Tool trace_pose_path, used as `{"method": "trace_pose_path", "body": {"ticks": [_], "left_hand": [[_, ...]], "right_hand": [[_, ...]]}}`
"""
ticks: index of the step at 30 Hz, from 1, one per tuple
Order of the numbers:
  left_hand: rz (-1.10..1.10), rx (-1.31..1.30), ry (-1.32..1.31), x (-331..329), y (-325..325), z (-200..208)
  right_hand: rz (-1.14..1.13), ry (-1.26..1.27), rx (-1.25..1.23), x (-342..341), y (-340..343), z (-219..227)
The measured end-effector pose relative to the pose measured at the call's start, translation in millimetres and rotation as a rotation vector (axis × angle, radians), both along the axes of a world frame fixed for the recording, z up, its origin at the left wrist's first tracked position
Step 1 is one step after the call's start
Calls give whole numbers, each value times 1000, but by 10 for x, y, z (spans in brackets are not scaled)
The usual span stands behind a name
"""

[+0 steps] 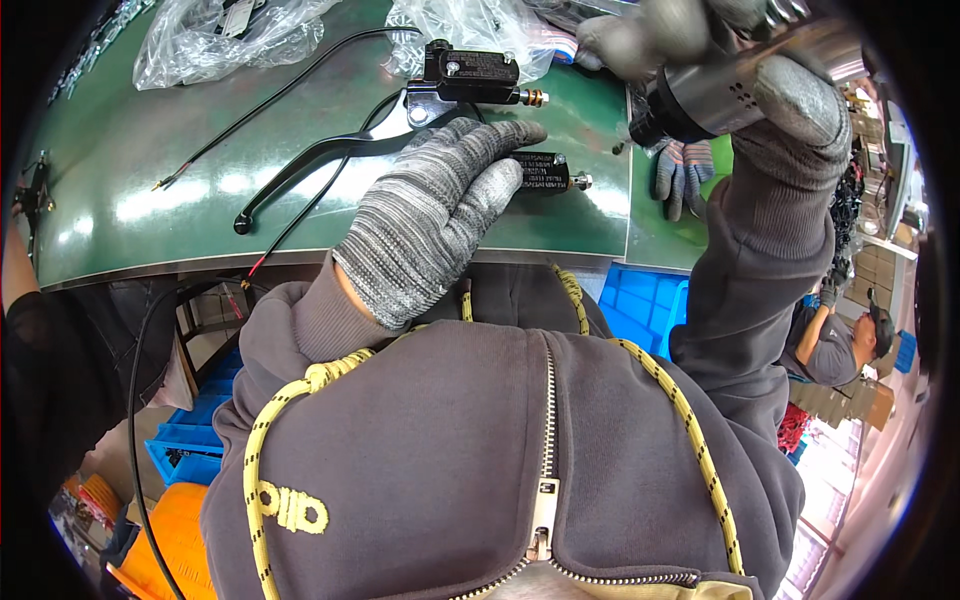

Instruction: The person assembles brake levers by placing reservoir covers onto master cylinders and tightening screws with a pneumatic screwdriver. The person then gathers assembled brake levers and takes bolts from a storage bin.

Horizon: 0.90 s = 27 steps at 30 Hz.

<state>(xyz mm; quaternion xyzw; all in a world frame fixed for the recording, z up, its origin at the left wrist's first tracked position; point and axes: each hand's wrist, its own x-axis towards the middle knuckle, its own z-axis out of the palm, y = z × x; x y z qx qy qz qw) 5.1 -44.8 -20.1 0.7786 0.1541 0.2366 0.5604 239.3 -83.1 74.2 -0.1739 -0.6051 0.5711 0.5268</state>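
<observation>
My left hand (425, 225), in a grey striped knit glove, lies over the green table's near edge with its fingers bent round a black brake master cylinder (545, 173). Only that cylinder's block and metal end stick out past the thumb. Just beyond the hand lies a second master cylinder (480, 75) with a long black brake lever (300, 175) and a brass-coloured fitting. Raised at the upper right, my gloved right hand (800, 105) is closed round a silver and black cylindrical tool (700, 100); its lower end points toward the table and its exact kind is unclear.
Clear plastic bags (215, 45) lie along the table's (100, 190) far side, near a thin black cable (270, 105). A striped glove (684, 175) is at the right. Blue crates (640, 305) and an orange container (170, 540) stand below. Another person (840, 345) works at the far right.
</observation>
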Motion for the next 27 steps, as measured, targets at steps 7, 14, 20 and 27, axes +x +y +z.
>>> {"method": "trace_pose_path", "body": {"ticks": [7, 14, 20, 27], "left_hand": [[13, 55, 91, -20, -2, 13], [5, 91, 111, 3, 1, 47], [-1, 80, 118, 17, 3, 54], [22, 57, 133, -28, 8, 43]], "right_hand": [[-261, -22, 43, 28, -232, -144], [-510, -118, 316, -209, -61, 87], [-551, -113, 330, -213, -114, 22], [-548, -104, 330, -230, -91, -60]]}}
